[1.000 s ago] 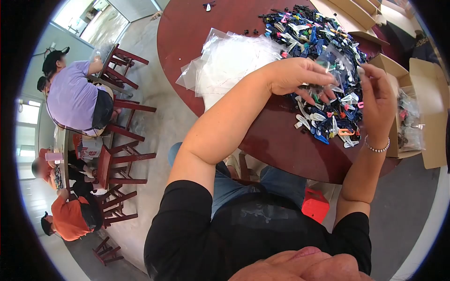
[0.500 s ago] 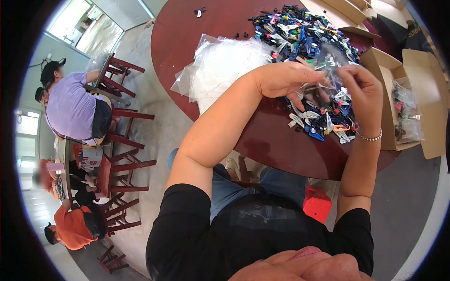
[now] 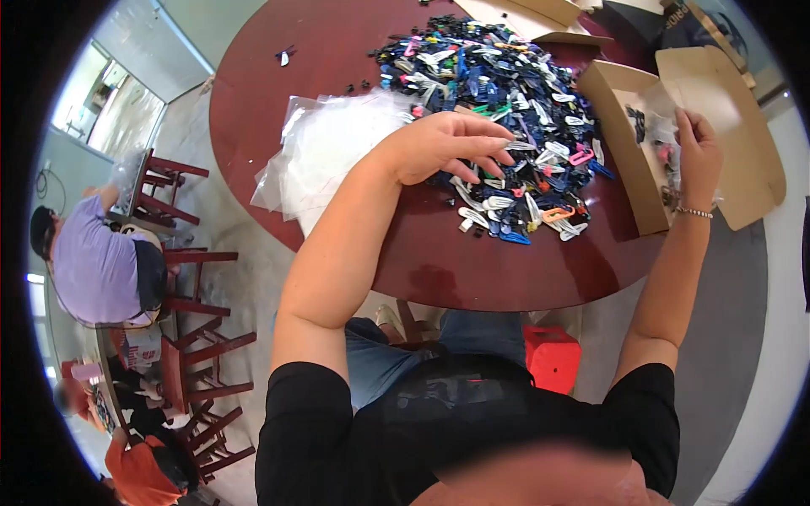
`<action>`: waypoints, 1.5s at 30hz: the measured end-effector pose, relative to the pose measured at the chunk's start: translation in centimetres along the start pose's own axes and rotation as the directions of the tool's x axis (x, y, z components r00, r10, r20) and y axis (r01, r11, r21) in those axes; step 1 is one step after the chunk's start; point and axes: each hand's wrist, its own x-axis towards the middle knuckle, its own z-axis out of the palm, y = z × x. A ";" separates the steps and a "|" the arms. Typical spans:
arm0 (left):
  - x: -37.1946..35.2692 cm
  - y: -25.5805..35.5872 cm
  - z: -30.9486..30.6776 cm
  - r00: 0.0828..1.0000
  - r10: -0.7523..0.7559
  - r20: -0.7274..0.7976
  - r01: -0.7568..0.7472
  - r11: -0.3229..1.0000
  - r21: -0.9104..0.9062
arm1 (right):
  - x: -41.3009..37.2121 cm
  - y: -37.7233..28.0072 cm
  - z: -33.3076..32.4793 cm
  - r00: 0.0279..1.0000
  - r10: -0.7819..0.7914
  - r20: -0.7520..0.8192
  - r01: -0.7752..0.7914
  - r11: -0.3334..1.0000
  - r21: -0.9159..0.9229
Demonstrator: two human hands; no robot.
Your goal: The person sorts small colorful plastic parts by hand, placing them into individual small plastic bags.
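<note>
My right hand (image 3: 699,156) is over the open cardboard box (image 3: 629,173), its fingers pinching the top of a clear plastic bag (image 3: 660,108). Dark pieces show low in that bag. Under and beside it, the box holds other filled clear bags, partly hidden by my hand. My left hand (image 3: 451,150) hovers above the near left side of a big heap of hair clips (image 3: 498,93), fingers apart and nothing visible in them. The clips are mostly dark blue, black and white, with a few pink, orange and green ones. A stack of flat clear bags (image 3: 325,152) lies left of the heap.
Everything stands on a round dark red table (image 3: 489,274). More cardboard boxes (image 3: 540,18) are at its far side. A red stool (image 3: 553,358) is below the near edge. To the left, several people sit at another table among wooden stools (image 3: 198,278).
My right hand has moved right, from over the heap to the box, taking the clear bag along. My left hand has come away from the bag. The camera view has shifted.
</note>
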 end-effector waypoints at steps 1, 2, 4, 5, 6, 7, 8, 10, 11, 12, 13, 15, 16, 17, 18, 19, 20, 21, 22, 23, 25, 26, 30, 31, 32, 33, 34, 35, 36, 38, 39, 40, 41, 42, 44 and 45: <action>0.0 0.1 0.2 1.000 -0.011 -0.019 0.012 1.000 0.018 | 0.2 1.3 -1.3 1.000 0.007 -0.009 -0.007 1.000 -0.016; -0.1 0.3 0.3 0.999 -0.023 -0.040 0.024 0.999 0.037 | 0.2 2.5 -2.3 1.000 0.005 -0.017 -0.005 1.000 -0.025; -0.1 0.3 0.3 0.999 -0.029 -0.038 0.030 0.999 0.027 | -0.1 5.2 -4.3 0.999 0.023 -0.034 -0.030 0.980 -0.199; 0.0 0.1 0.1 0.999 -0.029 -0.038 0.030 0.999 0.035 | -0.1 7.0 -5.6 0.997 0.069 0.018 -0.059 0.940 -0.335; 0.0 0.0 0.1 0.999 -0.030 -0.040 0.032 0.999 0.043 | -0.6 8.4 -6.4 0.998 0.069 0.012 -0.061 0.940 -0.337; -0.1 0.3 0.6 0.997 -0.043 -0.061 0.047 0.997 0.058 | -1.2 9.7 -7.1 0.999 0.036 0.006 -0.028 0.874 -0.486; 0.0 0.3 0.7 0.997 -0.042 -0.057 0.045 0.997 0.061 | -1.6 11.0 -7.7 1.000 0.003 0.005 0.001 0.784 -0.621; 0.1 -0.1 0.4 0.997 -0.050 -0.061 0.054 0.997 0.062 | -2.0 13.7 -9.1 0.999 0.032 0.008 -0.018 0.753 -0.658; 0.2 -0.3 0.3 0.997 -0.048 -0.060 0.048 0.999 0.004 | -2.1 14.9 -9.8 0.998 0.063 0.017 -0.034 0.721 -0.693; 0.3 -0.3 0.4 0.997 -0.050 -0.057 0.050 0.999 0.007 | -2.5 14.3 -9.8 0.998 0.066 0.013 -0.038 0.720 -0.693; 0.2 -0.2 0.5 0.996 -0.054 -0.068 0.055 0.998 0.019 | -2.8 13.8 -9.7 0.998 0.053 -0.033 -0.061 0.717 -0.694; 0.2 -0.1 0.5 0.995 -0.060 -0.081 0.063 0.998 0.032 | -3.0 13.4 -9.5 0.996 0.041 -0.078 -0.084 0.715 -0.694; 0.2 0.1 0.6 0.995 -0.056 -0.081 0.060 0.997 0.044 | -2.9 13.5 -9.5 0.993 0.001 -0.117 -0.081 0.731 -0.677; 0.1 0.1 0.6 0.995 -0.052 -0.084 0.056 0.997 0.055 | -2.8 13.5 -9.4 0.987 -0.040 -0.155 -0.073 0.748 -0.660; 0.1 0.0 0.5 0.994 -0.054 -0.093 0.059 0.997 0.054 | -2.8 12.6 -9.0 0.988 -0.039 -0.148 -0.068 0.752 -0.655; 0.3 -0.1 0.3 0.996 -0.022 -0.087 0.026 0.998 0.049 | -3.1 10.7 -8.5 0.986 -0.069 -0.150 -0.042 0.773 -0.633; 0.3 -0.3 0.1 0.996 0.008 -0.091 -0.004 0.999 0.042 | -3.4 8.8 -7.7 0.984 -0.098 -0.146 -0.011 0.796 -0.605; 0.4 -0.2 0.0 0.985 0.044 -0.166 -0.032 0.997 0.071 | -3.7 6.9 -6.7 0.988 -0.096 -0.122 0.006 0.810 -0.587; 0.3 0.3 0.3 0.959 0.088 -0.268 -0.076 0.996 0.054 | -4.2 5.0 -5.7 0.986 -0.153 -0.066 0.091 0.827 -0.554; 0.3 0.4 0.0 0.922 0.155 -0.356 -0.148 0.988 0.047 | -4.8 3.0 -4.3 0.977 -0.214 -0.012 0.177 0.841 -0.511; 0.0 0.3 -1.1 0.809 0.262 -0.525 -0.281 0.959 0.046 | -6.6 -1.3 -0.9 0.933 -0.348 0.090 0.355 0.851 -0.387; -0.1 0.4 -1.6 0.743 0.306 -0.596 -0.347 0.937 0.049 | -7.5 -3.5 1.0 0.865 -0.480 0.144 0.501 0.815 -0.292; -1.2 0.7 -3.7 0.551 0.339 -0.763 -0.539 0.842 -0.015 | -11.5 -10.2 8.1 0.652 -0.629 0.423 0.630 0.760 0.159; -1.4 0.8 -4.1 0.539 0.342 -0.769 -0.542 0.840 -0.006 | -12.3 -11.4 10.0 0.596 -0.659 0.458 0.639 0.735 0.226; -1.5 0.7 -4.5 0.493 0.319 -0.809 -0.581 0.813 -0.033 | -12.9 -12.4 11.9 0.538 -0.687 0.488 0.643 0.709 0.290; -1.5 0.7 -4.7 0.447 0.294 -0.845 -0.621 0.781 -0.057 | -13.4 -13.3 13.6 0.476 -0.707 0.523 0.658 0.681 0.322; -1.5 0.5 -4.9 0.437 0.299 -0.848 -0.627 0.778 -0.049 | -13.7 -14.0 15.1 0.410 -0.724 0.554 0.672 0.651 0.354; -1.5 0.4 -5.1 0.440 0.300 -0.847 -0.638 0.767 -0.059 | -14.2 -14.5 16.4 0.363 -0.718 0.594 0.716 0.623 0.316; -1.4 0.4 -5.2 0.441 0.301 -0.846 -0.651 0.756 -0.071 | -14.6 -14.9 17.5 0.316 -0.707 0.633 0.758 0.589 0.280; -1.1 0.1 -5.4 0.466 0.290 -0.836 -0.609 0.790 -0.065 | -15.2 -15.3 19.1 0.270 -0.696 0.666 0.794 0.552 0.255; -1.1 0.1 -5.3 0.472 0.279 -0.836 -0.598 0.798 -0.070 | -15.4 -15.0 20.0 0.274 -0.728 0.629 0.837 0.502 0.216; -1.2 0.2 -5.1 0.479 0.267 -0.836 -0.586 0.807 -0.078 | -15.6 -14.7 20.9 0.276 -0.758 0.591 0.875 0.453 0.172; -1.2 0.4 -5.0 0.483 0.253 -0.838 -0.574 0.815 -0.085 | -15.6 -14.0 21.6 0.256 -0.788 0.560 0.883 0.427 0.196; -1.3 0.5 -5.0 0.476 0.251 -0.843 -0.578 0.811 -0.085 | -15.4 -13.7 21.7 0.247 -0.789 0.562 0.884 0.421 0.203; -1.5 0.5 -5.0 0.486 0.257 -0.835 -0.585 0.806 -0.092 | -15.1 -13.4 21.9 0.272 -0.798 0.537 0.878 0.434 0.200; -1.4 0.5 -5.1 0.490 0.260 -0.832 -0.591 0.800 -0.098 | -14.9 -13.4 22.0 0.290 -0.826 0.484 0.867 0.441 0.232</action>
